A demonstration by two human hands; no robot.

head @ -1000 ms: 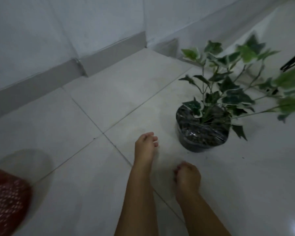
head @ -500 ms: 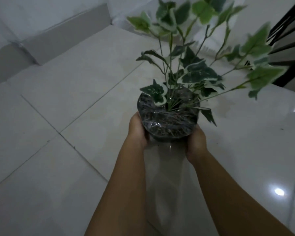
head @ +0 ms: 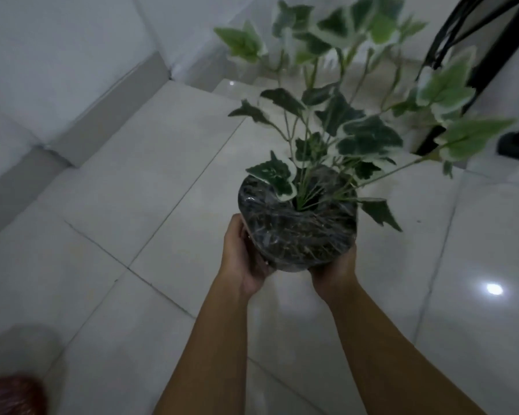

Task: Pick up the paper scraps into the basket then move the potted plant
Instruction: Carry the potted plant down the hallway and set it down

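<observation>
Both hands (head: 242, 253) cup the round, glossy-wrapped potted plant (head: 297, 232).

The potted plant (head: 297, 229), dark pot with white-edged ivy leaves, sits upright above the floor.

Dim, cool-toned wide-angle view with soft focus and one small point of glare.

The light is weak and greyish; a bright white reflection of an overhead lamp (head: 494, 289) sits on the glossy pale floor tiles (head: 150, 187) at the right, with a fainter one near the far corner. The green, white-edged ivy leaves (head: 369, 136) smear with motion blur towards the top, while the dark plastic-wrapped pot (head: 297, 229) reads sharper. A soft shadow pools on the tiles beside the blurred red mesh basket (head: 9, 395) at the lower left. Tile joints and the grey skirting board (head: 108, 106) bow outward near the edges.
</observation>
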